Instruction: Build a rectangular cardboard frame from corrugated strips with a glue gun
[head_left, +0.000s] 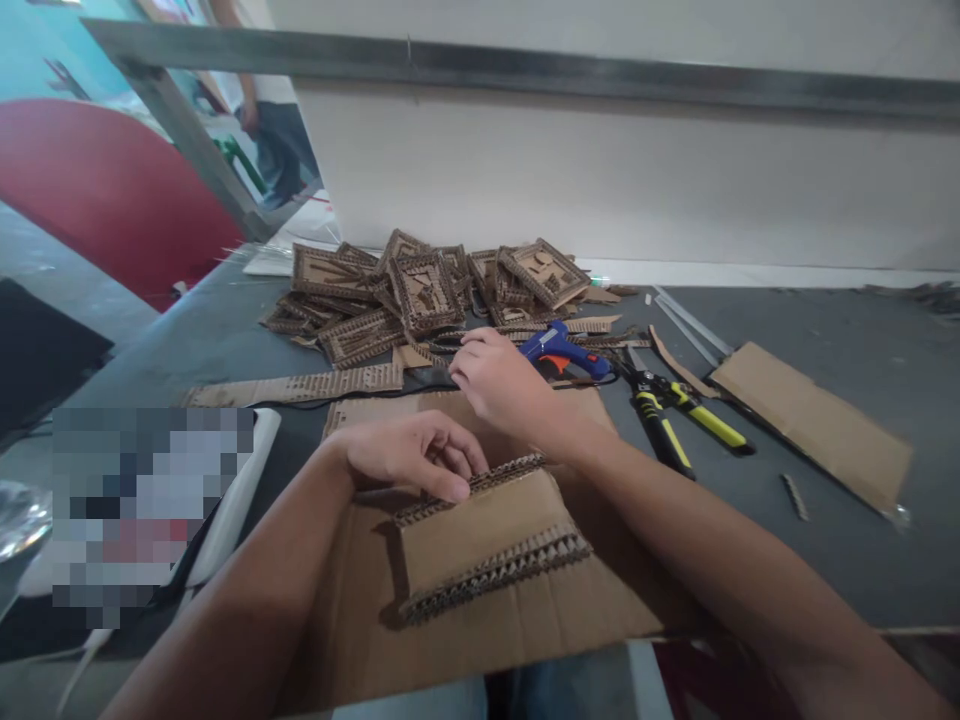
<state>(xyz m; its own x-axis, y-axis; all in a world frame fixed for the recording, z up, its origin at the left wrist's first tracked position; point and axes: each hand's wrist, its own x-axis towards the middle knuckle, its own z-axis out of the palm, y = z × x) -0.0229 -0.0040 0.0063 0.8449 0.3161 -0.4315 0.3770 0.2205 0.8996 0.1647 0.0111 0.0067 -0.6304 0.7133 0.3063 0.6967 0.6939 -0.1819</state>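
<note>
While the left hand (412, 455) bears on a cardboard piece (480, 535), the right hand (495, 385) is out at the glue gun (559, 348).

Left hand: fingers curled tight, tips and thumb drawn together on the corrugated strip along the piece's top edge. It has hold of the piece there.

Right hand: at 12 o'clock from the left hand, fingers loosely bent, knuckles toward the camera. It is just beside the glue gun's handle. Whether it touches or grips the gun cannot be told.

Piece: flat brown panel edged top and bottom with corrugated strips, tilted slightly. It lies on a large cardboard sheet (525, 620) at 6 o'clock on the grey table (862, 330).

Glue gun: blue with an orange trigger, lying on its side just past the sheet's far edge, nozzle toward 3 o'clock.

Other items:
- Yellow-handled cutters (675, 410) at 3 o'clock from the right hand, apart from it.
- A cardboard slab (810, 420) farther toward 3 o'clock.
- A pile of cardboard frames (420, 290) at 12 o'clock, behind the gun.
- A long corrugated strip (300, 385) at 10 o'clock.
- Another person (270, 120) stands beyond the table at 11 o'clock.
</note>
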